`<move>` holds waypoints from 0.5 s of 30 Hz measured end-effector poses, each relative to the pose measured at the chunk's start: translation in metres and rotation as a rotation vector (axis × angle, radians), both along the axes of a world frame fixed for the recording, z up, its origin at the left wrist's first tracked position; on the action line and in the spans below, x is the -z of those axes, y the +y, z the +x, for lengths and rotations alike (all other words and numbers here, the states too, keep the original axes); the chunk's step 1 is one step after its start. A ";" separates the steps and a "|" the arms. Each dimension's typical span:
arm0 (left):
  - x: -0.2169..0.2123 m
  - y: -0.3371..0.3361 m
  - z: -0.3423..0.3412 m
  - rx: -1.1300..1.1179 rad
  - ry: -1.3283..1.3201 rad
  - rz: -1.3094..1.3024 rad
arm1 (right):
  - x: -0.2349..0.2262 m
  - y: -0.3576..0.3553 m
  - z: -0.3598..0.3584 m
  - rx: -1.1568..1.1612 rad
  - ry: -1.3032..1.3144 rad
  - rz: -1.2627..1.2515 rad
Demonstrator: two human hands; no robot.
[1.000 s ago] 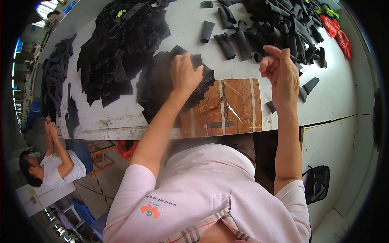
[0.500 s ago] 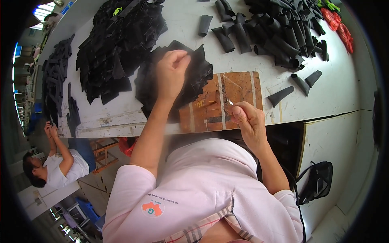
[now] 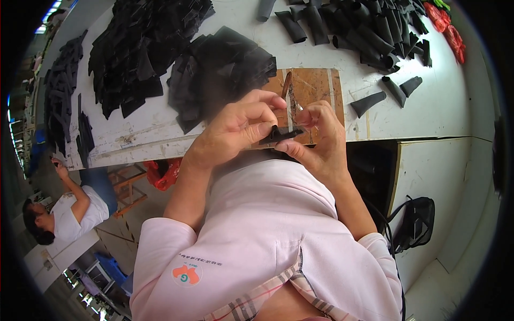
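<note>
Near the table's front edge both hands meet over a small piece of black sheet material point(image 3: 280, 135), folded or curled. My left hand point(image 3: 235, 128) pinches its left end between thumb and fingers. My right hand point(image 3: 324, 139) holds the other end, thumb beneath, with the index finger bent above. Something small and shiny shows at the right fingertips, too small to name. Under the hands lies a brown wooden board point(image 3: 316, 85) with pale tape strips. Beside my left hand spreads a heap of flat black pieces point(image 3: 225, 59).
A larger heap of flat black pieces point(image 3: 139, 53) lies at the left, narrow black strips point(image 3: 61, 91) beyond it. Rolled black tubes point(image 3: 369, 32) pile up at the far right, near red plastic bags point(image 3: 455, 43). A co-worker point(image 3: 80, 211) is at the left; a black bag point(image 3: 417, 222) hangs at the right.
My left hand has come from above the flat black pieces toward my right hand. A folded black piece now shows between both hands. The view has shifted slightly.
</note>
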State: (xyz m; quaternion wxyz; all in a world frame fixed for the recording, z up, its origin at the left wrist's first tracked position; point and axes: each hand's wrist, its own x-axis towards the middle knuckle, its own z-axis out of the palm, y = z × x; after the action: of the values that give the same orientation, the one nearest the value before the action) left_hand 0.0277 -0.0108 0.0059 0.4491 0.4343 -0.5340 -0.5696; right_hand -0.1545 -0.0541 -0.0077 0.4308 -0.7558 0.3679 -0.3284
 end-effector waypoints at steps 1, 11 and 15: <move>0.001 -0.001 -0.001 0.005 0.004 0.000 | 0.000 0.002 0.000 -0.066 -0.092 0.001; 0.013 0.003 -0.035 -0.501 0.003 0.059 | 0.009 0.011 -0.003 0.141 -0.021 -0.089; 0.002 0.016 -0.041 -0.517 0.132 0.203 | 0.008 0.007 -0.001 0.173 0.027 -0.348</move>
State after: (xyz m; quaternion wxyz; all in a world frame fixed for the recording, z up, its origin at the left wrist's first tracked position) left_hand -0.0130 0.0057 0.0036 0.5676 0.5608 -0.3155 -0.5136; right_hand -0.1557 -0.0474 -0.0158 0.2588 -0.7889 0.3747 -0.4127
